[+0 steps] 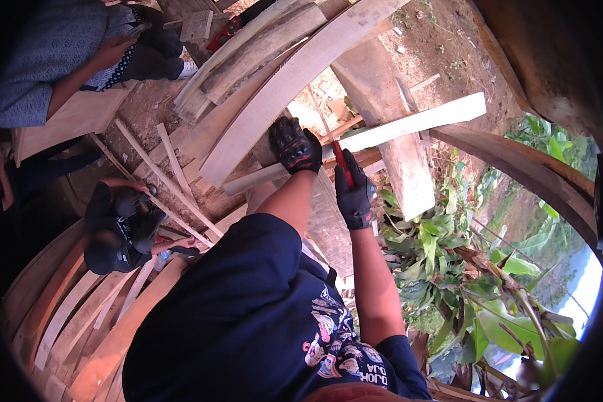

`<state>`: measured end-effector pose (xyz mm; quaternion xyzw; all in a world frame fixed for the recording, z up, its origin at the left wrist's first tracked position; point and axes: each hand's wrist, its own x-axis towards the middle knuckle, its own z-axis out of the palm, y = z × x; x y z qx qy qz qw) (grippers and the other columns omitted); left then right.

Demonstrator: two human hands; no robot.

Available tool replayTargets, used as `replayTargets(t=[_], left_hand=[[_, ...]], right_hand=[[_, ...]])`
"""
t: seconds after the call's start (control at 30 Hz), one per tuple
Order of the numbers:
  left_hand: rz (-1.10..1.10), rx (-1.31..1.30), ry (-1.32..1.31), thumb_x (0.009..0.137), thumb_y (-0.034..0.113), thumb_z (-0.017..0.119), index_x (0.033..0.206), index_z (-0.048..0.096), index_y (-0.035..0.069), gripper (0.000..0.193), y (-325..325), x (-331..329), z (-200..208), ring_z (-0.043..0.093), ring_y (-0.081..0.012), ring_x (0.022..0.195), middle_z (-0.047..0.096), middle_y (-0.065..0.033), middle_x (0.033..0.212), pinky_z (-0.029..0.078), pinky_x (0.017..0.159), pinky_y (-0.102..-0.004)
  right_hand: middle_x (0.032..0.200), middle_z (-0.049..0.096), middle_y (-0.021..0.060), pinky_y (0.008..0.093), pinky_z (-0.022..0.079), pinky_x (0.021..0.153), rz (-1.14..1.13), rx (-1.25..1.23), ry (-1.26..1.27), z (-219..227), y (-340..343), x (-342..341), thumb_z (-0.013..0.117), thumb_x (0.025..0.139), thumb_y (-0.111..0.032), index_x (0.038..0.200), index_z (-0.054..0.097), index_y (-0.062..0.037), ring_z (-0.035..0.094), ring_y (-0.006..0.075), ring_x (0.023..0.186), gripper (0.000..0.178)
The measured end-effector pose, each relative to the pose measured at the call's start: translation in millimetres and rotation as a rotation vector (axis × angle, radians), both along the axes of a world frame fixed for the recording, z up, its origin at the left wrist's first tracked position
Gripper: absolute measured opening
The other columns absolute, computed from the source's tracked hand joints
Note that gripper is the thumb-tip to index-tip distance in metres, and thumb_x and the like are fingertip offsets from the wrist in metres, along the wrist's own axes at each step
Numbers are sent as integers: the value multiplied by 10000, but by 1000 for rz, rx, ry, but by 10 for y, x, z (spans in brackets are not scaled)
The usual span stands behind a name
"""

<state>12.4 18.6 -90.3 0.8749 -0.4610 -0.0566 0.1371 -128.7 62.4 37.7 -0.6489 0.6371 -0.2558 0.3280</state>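
Both of my hands wear black work gloves with red marks. My left hand (pixel 296 149) is clamped over a narrow wooden beam (pixel 415 125), its fingers bent down around the wood. The beam runs from lower left to upper right, and its right part is brightly sunlit. In my right hand (pixel 355 194), closed around it, is the red handle of a handsaw (pixel 342 165). The saw's thin blade, seen nearly edge-on, points away from me across the beam, just right of my left hand. Glare hides where the blade meets the wood.
A long curved plank (pixel 295 84) arches beyond my left hand. Thick timber (pixel 375 80) lies under the beam. One person (pixel 124 224) crouches at left near wooden strips; another (pixel 67 60) is at upper left. Planks (pixel 107 315) pile at lower left, and plants (pixel 442 248) grow at right.
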Motion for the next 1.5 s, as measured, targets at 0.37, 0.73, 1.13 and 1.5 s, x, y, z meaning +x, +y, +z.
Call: replayTargets(t=[0.37, 0.73, 1.13, 1.5], left_hand=[[-10, -10, -73, 1015, 313, 584, 1471, 611, 95, 506, 22, -12, -101, 410, -414, 1538, 530, -190, 1579, 264, 1307, -599], [-13, -86, -86, 988, 285, 629, 1411, 624, 93, 464, 83, -21, -60, 477, -419, 1482, 569, -204, 1522, 338, 1271, -604], [24, 56, -58, 1034, 342, 561, 1476, 648, 73, 525, 46, 25, -146, 412, -388, 1538, 519, -194, 1597, 230, 1338, -557], [7, -6, 6, 1024, 284, 553, 1473, 626, 89, 495, 28, -8, -106, 400, -417, 1533, 530, -187, 1566, 225, 1325, -594]], right_hand=[[1280, 757, 259, 483, 617, 916, -55, 20, -63, 257, 640, -273, 700, 1048, -258, 1464, 665, -42, 768, 443, 1105, 470], [1264, 766, 273, 462, 618, 927, -71, 184, 16, 1805, 1675, -757, 717, 1024, -167, 1459, 668, -13, 787, 403, 1117, 464], [1246, 769, 272, 449, 613, 927, 24, 180, 21, 621, 374, -218, 698, 1044, -203, 1439, 686, -22, 785, 382, 1122, 434], [1290, 744, 281, 507, 592, 951, 10, 62, -47, -197, -56, 27, 637, 1084, -357, 1489, 646, -72, 751, 443, 1150, 495]])
